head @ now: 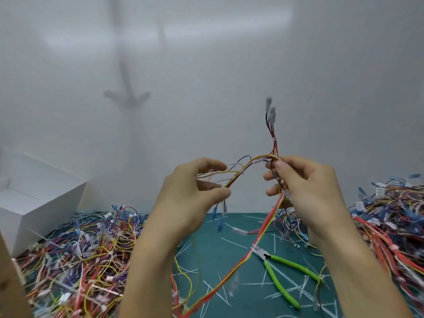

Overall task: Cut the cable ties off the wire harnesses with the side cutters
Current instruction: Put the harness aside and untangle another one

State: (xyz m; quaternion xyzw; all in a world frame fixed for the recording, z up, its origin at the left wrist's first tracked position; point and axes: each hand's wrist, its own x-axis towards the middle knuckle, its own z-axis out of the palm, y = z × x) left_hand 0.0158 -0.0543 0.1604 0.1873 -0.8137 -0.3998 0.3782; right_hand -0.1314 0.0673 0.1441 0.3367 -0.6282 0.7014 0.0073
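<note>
Both hands were raised above the worktop, held apart. The left hand (183,193) pinched one stretch of a wire harness (245,167), and the right hand (307,187) gripped its bend. The side cutters (291,265) (green-handled, unheld) lay on the green mat (238,262) toward its near right edge, among cut cable ties (231,243).

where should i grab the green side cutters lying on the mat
Grip both green handles of the side cutters, closing over them from above on the near right. The tool lies flat on the green mat, handles splayed toward the near right, jaws pointing far-left at the wire harness.
</note>
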